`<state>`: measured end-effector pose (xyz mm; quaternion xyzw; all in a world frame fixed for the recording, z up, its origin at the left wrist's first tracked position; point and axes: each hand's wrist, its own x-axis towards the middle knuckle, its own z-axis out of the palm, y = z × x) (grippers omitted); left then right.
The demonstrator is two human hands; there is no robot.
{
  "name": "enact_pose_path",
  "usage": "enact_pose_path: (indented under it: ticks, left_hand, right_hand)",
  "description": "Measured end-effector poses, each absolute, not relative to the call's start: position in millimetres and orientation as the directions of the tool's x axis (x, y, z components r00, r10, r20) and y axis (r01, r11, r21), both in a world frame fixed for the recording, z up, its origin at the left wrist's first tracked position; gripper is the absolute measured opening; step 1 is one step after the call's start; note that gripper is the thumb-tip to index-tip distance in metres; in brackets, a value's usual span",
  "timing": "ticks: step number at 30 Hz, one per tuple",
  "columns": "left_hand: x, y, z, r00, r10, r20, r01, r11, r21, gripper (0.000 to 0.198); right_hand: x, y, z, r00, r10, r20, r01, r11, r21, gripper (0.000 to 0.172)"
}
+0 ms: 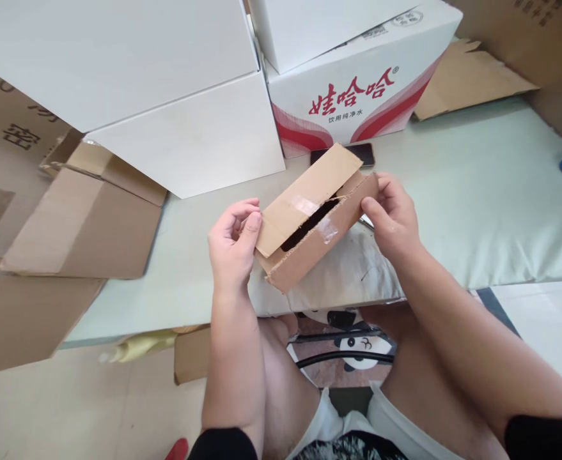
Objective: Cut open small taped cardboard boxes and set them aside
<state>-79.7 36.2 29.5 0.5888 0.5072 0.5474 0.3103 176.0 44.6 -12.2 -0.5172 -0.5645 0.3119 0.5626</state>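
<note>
A small brown cardboard box (309, 223) with clear tape on its flaps is held between both hands above the edge of a pale green mat (477, 204). My left hand (233, 246) pinches the near left corner of its top flap with thumb and fingers. My right hand (390, 217) grips the box's right end, thumb on the side wall. The top flaps stand slightly apart, showing a dark gap. Under the box lies a grey plastic mailer bag (352, 271).
Large white boxes (165, 102) and a white carton with red lettering (357, 83) stand behind. A dark phone (364, 153) lies by the carton. Flattened brown cardboard (79, 223) lies at left and back right (463, 80). My bare knees are below, over a panda-print stool (357, 345).
</note>
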Motion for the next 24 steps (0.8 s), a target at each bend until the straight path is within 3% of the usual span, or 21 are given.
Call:
enact_pose_path:
  ticks: [3, 6, 10, 12, 16, 19, 24]
  left_hand:
    - [-77, 26, 41, 0.062, 0.943, 0.328, 0.372, -0.327, 0.869, 0.033]
    - [-77, 17, 53, 0.243, 0.942, 0.233, 0.479, -0.325, 0.815, 0.034]
    - [-79, 13, 56, 0.275, 0.942, 0.194, 0.545, -0.319, 0.775, 0.041]
    - [-78, 13, 54, 0.245, 0.945, 0.214, 0.571, -0.32, 0.756, 0.047]
    - [-73, 15, 47, 0.08, 0.95, 0.303, 0.575, -0.292, 0.764, 0.057]
    - [-71, 17, 45, 0.031, 0.954, 0.297, 0.555, -0.264, 0.789, 0.06]
    - [-73, 19, 46, 0.066, 0.938, 0.339, 0.53, -0.321, 0.785, 0.06]
  right_hand:
    - [175, 45, -13, 0.209, 0.936, 0.283, 0.282, 0.219, -0.934, 0.033]
    - [174, 46, -11, 0.265, 0.934, 0.24, 0.22, 0.184, -0.958, 0.038]
    - [174, 43, -2, 0.227, 0.968, 0.104, -0.021, 0.112, -0.993, 0.049]
    - [175, 41, 1, 0.157, 0.978, 0.139, -0.079, 0.152, -0.985, 0.051]
    - [180, 36, -3, 0.009, 0.949, 0.316, 0.204, 0.308, -0.929, 0.07]
    - [184, 33, -6, -0.084, 0.934, 0.348, 0.343, 0.355, -0.87, 0.084]
    - [185, 28, -3, -0.09, 0.951, 0.297, 0.488, 0.302, -0.819, 0.078]
